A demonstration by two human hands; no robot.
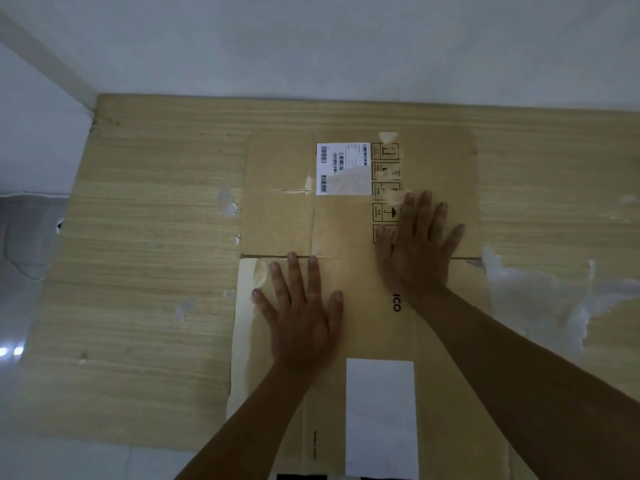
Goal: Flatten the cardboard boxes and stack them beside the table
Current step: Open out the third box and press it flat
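A brown cardboard box [284, 223] lies flat on the wooden table [145, 271], its far flaps spread toward the wall. A white shipping label [343, 168] with barcodes sits on the far flap, and a blank white label [381, 410] on the near panel. My left hand [301, 313] presses palm-down on the near panel, fingers spread, just below the fold line. Palm-down and spread as well, my right hand [419, 244] lies across the fold line, partly covering printed handling symbols. Neither hand holds anything.
The table's far edge meets a pale wall [346, 46]. Bits of torn clear tape [540, 296] lie on the table at the right, and small scraps [227, 202] at the box's left. Light floor [31, 150] shows beyond the table's left edge.
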